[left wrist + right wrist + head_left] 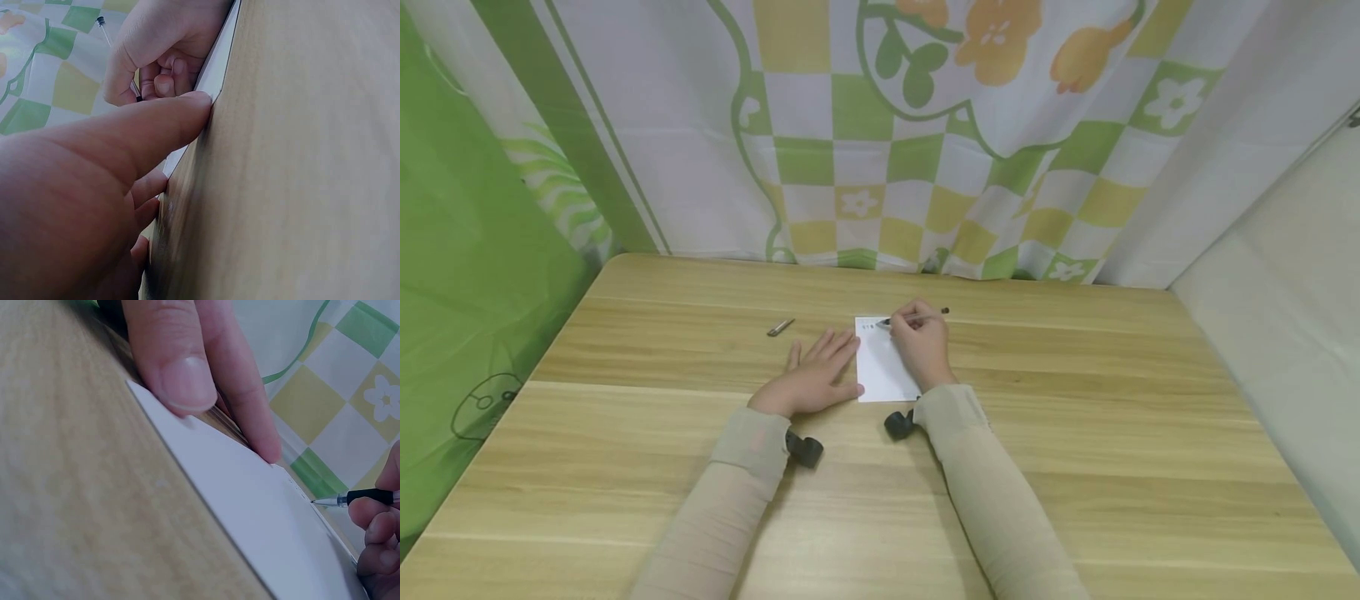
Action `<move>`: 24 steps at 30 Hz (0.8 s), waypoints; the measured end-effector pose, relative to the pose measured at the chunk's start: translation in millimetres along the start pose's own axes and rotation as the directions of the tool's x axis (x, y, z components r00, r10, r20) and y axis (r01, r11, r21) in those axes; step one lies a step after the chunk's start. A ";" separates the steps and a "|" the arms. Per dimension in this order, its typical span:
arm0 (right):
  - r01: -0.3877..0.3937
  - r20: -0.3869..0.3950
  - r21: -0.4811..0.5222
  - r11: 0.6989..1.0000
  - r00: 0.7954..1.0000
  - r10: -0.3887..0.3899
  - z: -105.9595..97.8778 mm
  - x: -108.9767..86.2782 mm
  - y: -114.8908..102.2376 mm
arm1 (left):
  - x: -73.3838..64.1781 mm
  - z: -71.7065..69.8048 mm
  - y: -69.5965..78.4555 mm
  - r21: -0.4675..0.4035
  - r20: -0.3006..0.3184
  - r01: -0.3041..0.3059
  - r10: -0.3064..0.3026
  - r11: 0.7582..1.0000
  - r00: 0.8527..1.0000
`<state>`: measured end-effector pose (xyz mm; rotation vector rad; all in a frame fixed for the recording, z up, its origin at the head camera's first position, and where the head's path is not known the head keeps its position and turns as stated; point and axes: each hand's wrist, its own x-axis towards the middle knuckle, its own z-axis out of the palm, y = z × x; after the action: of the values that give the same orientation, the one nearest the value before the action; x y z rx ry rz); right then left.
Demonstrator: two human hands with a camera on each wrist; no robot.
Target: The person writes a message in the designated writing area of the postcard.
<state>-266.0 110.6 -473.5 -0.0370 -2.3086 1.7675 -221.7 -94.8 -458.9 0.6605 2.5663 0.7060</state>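
sleeves (pixel 1000 500), hands (pixel 812 379) (pixel 922 346) at paper's (pixel 880 371) edges, right gripping pen (pixel 369 496), wide tabletop (pixel 1112 433) around

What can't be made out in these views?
Head view: the writing on the paper is too small to read; the right hand covers part of the paper's right side.
Head view: the slim object beyond the left hand is too small to identify.
Left wrist view: the left hand hides the tip of the pen.
Right wrist view: the right edge cuts off the right hand and pen.
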 end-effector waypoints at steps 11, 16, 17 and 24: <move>-0.017 0.009 -0.013 1.000 1.000 0.017 -0.2 -0.8 -0.3 | 0.2 1.1 -0.9 0.006 -0.004 -0.004 0.004 1.000 1.000; -0.020 0.001 -0.004 1.000 1.000 0.020 -0.1 -0.3 0.7 | -0.7 0.3 0.2 -0.002 -0.004 -0.008 0.008 1.000 1.000; -0.019 -0.003 -0.003 1.000 1.000 0.019 -0.1 -0.2 0.9 | -0.6 0.2 0.2 -0.001 -0.003 -0.007 0.007 1.000 1.000; -0.027 -0.027 0.000 1.000 0.999 0.027 0.1 0.0 -1.1 | 0.2 1.0 -1.1 0.002 -0.004 -0.007 0.007 1.000 1.000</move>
<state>-265.9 110.3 -472.4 -0.0921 -2.2995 1.7688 -221.8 -95.2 -460.4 0.6692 2.5700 0.7073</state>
